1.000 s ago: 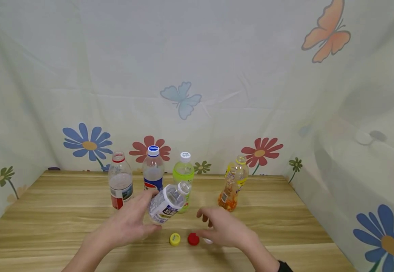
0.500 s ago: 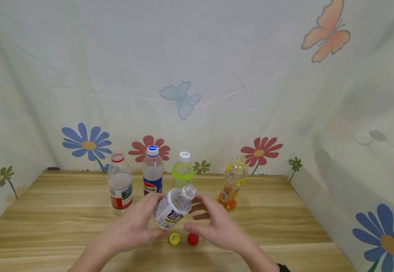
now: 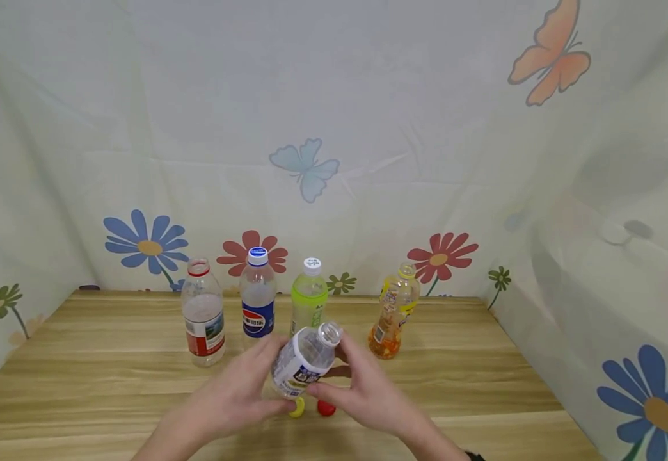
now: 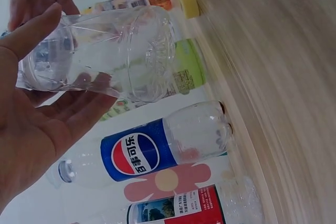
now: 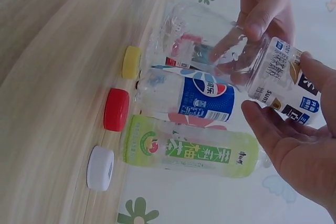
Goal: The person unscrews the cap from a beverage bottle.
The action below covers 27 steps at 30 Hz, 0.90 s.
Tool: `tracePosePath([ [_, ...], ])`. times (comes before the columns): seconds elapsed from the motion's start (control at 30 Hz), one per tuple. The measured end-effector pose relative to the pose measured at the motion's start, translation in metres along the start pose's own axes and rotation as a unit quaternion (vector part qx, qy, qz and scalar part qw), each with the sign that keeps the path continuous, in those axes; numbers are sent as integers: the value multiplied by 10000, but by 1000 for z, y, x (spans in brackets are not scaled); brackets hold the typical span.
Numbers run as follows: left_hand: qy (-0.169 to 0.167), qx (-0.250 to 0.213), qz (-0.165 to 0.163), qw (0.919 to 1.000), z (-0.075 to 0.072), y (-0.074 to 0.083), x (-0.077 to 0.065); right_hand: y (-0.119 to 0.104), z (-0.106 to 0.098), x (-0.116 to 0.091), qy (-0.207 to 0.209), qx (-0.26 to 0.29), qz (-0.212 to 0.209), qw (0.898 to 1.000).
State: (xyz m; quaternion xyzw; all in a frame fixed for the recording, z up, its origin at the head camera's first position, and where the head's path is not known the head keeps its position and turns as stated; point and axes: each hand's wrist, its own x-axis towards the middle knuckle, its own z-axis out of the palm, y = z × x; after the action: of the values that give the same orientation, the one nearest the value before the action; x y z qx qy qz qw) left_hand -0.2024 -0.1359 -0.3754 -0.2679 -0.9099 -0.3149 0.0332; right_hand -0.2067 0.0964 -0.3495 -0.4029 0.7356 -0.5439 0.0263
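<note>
A clear, uncapped plastic bottle [image 3: 306, 362] with a white label is held tilted above the table, its mouth toward the upper right. My left hand [image 3: 230, 392] grips its side, thumb and fingers around the clear body [image 4: 105, 51]. At the labelled part [image 5: 286, 80], my right hand [image 3: 371, 392] has its thumb and fingers on either side of the bottle. Beneath the hands lie a yellow cap [image 5: 132, 62] and a red cap [image 5: 116, 109]. A white cap [image 5: 100, 168] shows in the right wrist view; the right hand hides it from the head view.
Behind the hands stand an uncapped red-labelled bottle [image 3: 204, 320], a capped cola bottle [image 3: 258, 307] and a capped green bottle [image 3: 310, 298]. Farther right is an uncapped orange-tinted bottle [image 3: 393, 314]. A flowered cloth [image 3: 368, 211] backs the wooden table [image 3: 80, 384].
My left hand has carried the clear bottle rightward and slightly down. My right hand has risen from near the caps to the bottle and now holds it too.
</note>
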Motion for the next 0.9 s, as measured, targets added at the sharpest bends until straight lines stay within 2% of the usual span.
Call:
tracePosePath([
  [0.23,-62,-42,70,9999,2,-1,0,7,1,-1,70,77,144,9998],
  [0.43,-178,-175,-121,9996,1,-3,-1,25,-1,-2,213,-208,269,9992],
  [0.6,-100,-116,-350,9993,1,-6,-1,28,-6,-1,502,-559,224,9969],
  [0.9,-52,82,-510,9987,1,-9,-2,36,-17,1,1095,-1112,388,9870],
])
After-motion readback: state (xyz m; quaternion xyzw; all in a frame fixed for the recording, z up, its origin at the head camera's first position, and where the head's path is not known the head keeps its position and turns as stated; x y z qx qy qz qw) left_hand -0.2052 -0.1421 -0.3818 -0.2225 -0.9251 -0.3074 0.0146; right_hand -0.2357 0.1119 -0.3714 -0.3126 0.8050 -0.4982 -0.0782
